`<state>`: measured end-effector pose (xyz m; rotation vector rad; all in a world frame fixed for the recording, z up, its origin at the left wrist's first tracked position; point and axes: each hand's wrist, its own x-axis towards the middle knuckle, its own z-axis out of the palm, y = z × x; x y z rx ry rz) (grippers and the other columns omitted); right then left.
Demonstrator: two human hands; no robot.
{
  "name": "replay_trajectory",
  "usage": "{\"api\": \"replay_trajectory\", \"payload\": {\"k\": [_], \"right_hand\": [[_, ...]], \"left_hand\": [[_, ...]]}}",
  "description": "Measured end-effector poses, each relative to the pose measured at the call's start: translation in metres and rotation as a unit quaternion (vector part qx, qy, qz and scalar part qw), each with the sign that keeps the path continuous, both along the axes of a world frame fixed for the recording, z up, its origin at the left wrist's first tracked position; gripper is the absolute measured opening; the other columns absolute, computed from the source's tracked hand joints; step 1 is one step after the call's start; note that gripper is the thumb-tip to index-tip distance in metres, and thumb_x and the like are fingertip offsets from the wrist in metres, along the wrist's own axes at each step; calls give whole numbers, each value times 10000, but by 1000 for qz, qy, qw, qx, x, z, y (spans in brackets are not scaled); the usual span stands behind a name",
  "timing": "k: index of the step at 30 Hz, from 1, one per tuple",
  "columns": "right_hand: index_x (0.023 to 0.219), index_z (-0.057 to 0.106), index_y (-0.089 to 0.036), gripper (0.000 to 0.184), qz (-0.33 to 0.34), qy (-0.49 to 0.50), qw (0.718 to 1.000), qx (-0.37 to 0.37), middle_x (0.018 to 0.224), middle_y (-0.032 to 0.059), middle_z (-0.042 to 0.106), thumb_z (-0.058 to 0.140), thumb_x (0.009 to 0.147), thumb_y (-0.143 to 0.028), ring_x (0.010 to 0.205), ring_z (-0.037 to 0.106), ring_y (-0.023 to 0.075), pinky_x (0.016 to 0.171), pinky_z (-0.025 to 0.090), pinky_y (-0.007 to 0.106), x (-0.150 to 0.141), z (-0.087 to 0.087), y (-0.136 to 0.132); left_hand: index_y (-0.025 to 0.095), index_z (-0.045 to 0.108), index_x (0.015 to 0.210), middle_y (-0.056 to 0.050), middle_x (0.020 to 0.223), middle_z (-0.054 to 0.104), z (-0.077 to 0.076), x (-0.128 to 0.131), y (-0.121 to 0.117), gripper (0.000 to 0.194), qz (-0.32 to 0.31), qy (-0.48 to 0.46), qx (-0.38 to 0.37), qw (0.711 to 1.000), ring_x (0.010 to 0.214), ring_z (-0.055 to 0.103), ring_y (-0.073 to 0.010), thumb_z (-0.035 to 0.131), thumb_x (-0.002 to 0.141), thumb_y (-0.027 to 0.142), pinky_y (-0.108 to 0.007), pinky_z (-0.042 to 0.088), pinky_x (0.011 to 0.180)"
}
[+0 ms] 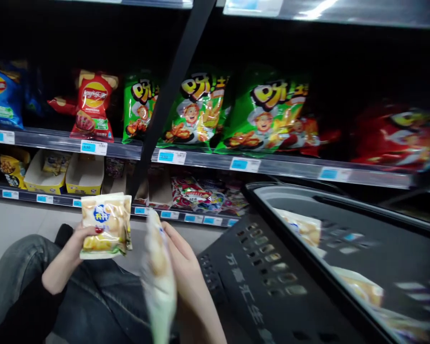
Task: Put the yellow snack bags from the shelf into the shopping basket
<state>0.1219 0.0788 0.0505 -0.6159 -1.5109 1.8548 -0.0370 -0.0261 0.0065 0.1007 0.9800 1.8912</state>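
Observation:
My left hand (69, 248) grips a small stack of snack packets (105, 224), its thumb laid over the front one. Those packets are cream and yellow with a blue logo, and their faces are turned toward me. Upright and edge-on, another snack packet (159, 277) is in my right hand (182, 258), blurred by motion. The fingers of that hand are mostly hidden behind it. To the right stands a dark grey shopping basket (236, 253), with several similar packets (358, 286) inside.
Above, a shelf (290, 165) carries green chip bags (265, 114) and a red chip bag (95, 105). Lower down, open yellow-and-white cartons (84, 177) and small candy bags (189, 191) line the bottom shelf. A dark upright post (172, 71) divides the shelving. My bent knees are below.

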Motion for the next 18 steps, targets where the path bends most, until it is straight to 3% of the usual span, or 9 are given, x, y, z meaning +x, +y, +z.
{"api": "replay_trajectory", "payload": {"k": [2,4,9,12,14,16,18], "right_hand": [[733,490,-206,175,-49,-73,993,74,605,-40,517,495,801,-368,517,481,115,481,368,213,-9,-2,-7],[773,487,-204,166,-98,-171,966,165,656,-4,569,423,823,-349,595,532,157,535,385,246,-19,-4,-14],[815,479,-187,160,-201,-345,862,312,700,76,652,350,855,-272,624,613,227,545,368,284,-38,-6,-26],[839,495,-177,143,-226,-418,803,360,658,80,661,366,864,-232,583,632,231,499,339,270,-42,-5,-29],[840,501,-175,138,-236,-464,761,387,633,79,661,374,870,-220,551,636,231,468,313,264,-43,-5,-32],[832,500,-172,150,-250,-499,723,407,607,83,654,366,879,-218,522,633,235,443,290,262,-46,-7,-36],[827,499,-166,162,-264,-519,699,416,589,88,645,356,883,-219,504,629,240,428,276,261,-48,-9,-41]], "left_hand": [[128,619,941,-66,764,736,0,9,3,415,16,54,-12,998,775,681,-282,642,536,42,-356,528,719],[158,597,1012,-63,877,733,-5,13,5,478,31,92,-8,995,833,672,-271,659,551,48,-347,518,756],[279,368,1317,-58,1138,652,-26,14,10,759,28,78,24,996,1061,586,-255,627,636,67,-390,432,926],[401,242,1358,-2,1269,565,-28,14,13,809,47,71,35,996,1212,458,-197,626,705,119,-348,351,1006],[391,292,1345,3,1304,533,-26,17,14,693,54,69,48,995,1245,415,-184,615,756,221,-321,325,1023],[310,395,1310,-35,1295,541,-24,21,13,563,34,47,82,995,1226,440,-216,580,780,355,-338,349,1008],[231,499,1234,-77,1227,594,-22,25,12,544,-6,33,115,993,1156,511,-262,632,728,378,-366,398,966]]}}
